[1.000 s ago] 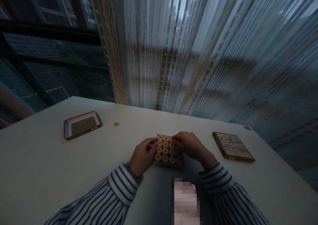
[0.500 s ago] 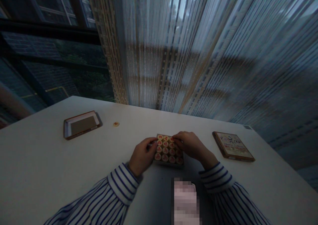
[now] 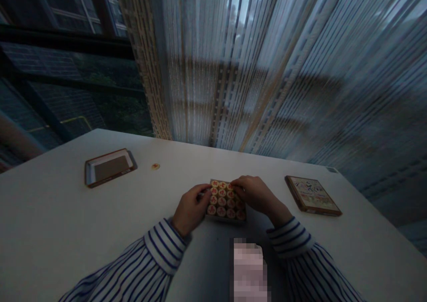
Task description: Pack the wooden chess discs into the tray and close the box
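Observation:
A small square tray (image 3: pixel 224 218) of round pale game pieces (image 3: pixel 221 201) with red marks lies on the white table (image 3: pixel 60 231) in front of me. My left hand (image 3: pixel 190 208) is curled against the tray's left edge, its fingertips on the pieces there. From the right, my right hand (image 3: pixel 255 194) reaches over the top right corner, fingers bent down onto pieces in the back row. Both wrists wear striped sleeves.
One loose round piece (image 3: pixel 155 166) lies farther back on the left. Beside it sits an open brown box half (image 3: pixel 109 167). A brown box lid with a picture (image 3: pixel 312 195) lies at the right. Striped curtains hang behind the table's far edge.

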### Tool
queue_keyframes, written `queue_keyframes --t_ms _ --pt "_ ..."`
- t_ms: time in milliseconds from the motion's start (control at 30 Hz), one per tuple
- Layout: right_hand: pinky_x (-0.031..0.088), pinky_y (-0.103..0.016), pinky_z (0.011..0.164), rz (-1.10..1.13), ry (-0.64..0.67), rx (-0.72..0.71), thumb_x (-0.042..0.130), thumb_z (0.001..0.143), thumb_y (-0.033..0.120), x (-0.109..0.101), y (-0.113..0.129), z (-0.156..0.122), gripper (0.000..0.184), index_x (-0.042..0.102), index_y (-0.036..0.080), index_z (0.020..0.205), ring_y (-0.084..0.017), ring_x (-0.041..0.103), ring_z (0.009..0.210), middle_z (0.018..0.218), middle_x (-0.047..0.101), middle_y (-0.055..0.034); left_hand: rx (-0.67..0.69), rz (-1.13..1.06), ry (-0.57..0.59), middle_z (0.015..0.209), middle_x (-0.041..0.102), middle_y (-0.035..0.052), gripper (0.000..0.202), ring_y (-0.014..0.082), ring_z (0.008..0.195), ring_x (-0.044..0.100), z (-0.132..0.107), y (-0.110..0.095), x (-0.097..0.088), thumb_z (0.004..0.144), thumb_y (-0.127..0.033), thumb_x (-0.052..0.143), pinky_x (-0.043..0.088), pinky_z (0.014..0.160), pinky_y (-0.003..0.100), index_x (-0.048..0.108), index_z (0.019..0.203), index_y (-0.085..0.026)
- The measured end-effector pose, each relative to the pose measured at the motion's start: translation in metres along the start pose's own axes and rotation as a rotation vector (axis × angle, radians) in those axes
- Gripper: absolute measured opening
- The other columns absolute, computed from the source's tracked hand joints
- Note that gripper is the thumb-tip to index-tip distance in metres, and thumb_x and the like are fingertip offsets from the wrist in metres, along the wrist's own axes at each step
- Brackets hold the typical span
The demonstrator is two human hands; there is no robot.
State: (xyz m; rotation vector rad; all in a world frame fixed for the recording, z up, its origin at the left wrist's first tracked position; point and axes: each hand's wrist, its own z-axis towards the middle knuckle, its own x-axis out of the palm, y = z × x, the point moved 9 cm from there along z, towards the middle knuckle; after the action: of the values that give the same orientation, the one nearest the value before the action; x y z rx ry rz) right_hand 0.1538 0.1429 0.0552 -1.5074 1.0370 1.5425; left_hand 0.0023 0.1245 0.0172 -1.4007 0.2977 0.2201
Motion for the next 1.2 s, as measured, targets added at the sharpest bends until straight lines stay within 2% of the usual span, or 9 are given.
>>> queue_keyframes --t_ms 300,833,1033,1200 --pt "0.037 -0.025 0.074 -0.02 -0.01 -0.004 0.037 0.087 0.028 0.001 0.001 0.0 0.03 0.063 0.023 0.102 -0.016 0.059 0.09 0.097 0.067 -0.0039 0.012 0.022 0.001 0.095 0.068 0.0088 0.032 0.0191 0.08 0.064 0.001 0.003 0.0 0.078 -0.035 0.049 0.052 0.071 0.032 0.062 0.1 -0.015" --pt "0.037 -0.025 0.075 -0.046 -0.014 0.005 0.035 0.088 0.029 -0.002 0.001 0.0 0.031 0.062 0.024 0.102 -0.016 0.059 0.091 0.098 0.066 -0.004 0.05 0.041 -0.028 0.09 0.069 0.0082 0.029 0.0186 0.077 0.064 0.0 -0.003 -0.002 0.078 -0.032 0.051 0.052 0.069 0.032 0.064 0.098 -0.015" --pt "0.038 -0.028 0.073 -0.103 -0.073 0.142 0.034 0.087 0.027 -0.013 -0.018 -0.005 0.033 0.062 0.02 0.101 -0.019 0.059 0.09 0.098 0.066 -0.0067 0.041 0.055 -0.01 0.097 0.068 0.0097 0.03 0.0192 0.081 0.064 0.0 -0.001 -0.001 0.079 -0.031 0.048 0.052 0.071 0.032 0.063 0.099 -0.014" --pt "0.038 -0.029 0.066 -0.116 0.026 0.229 0.031 0.086 0.029 -0.002 -0.029 -0.007 0.034 0.064 0.021 0.093 -0.021 0.061 0.085 0.094 0.067 -0.0076 0.047 0.108 -0.017 0.095 0.068 0.0079 0.029 0.0183 0.083 0.064 0.0 -0.003 -0.003 0.079 -0.028 0.047 0.052 0.073 0.03 0.062 0.1 -0.016"
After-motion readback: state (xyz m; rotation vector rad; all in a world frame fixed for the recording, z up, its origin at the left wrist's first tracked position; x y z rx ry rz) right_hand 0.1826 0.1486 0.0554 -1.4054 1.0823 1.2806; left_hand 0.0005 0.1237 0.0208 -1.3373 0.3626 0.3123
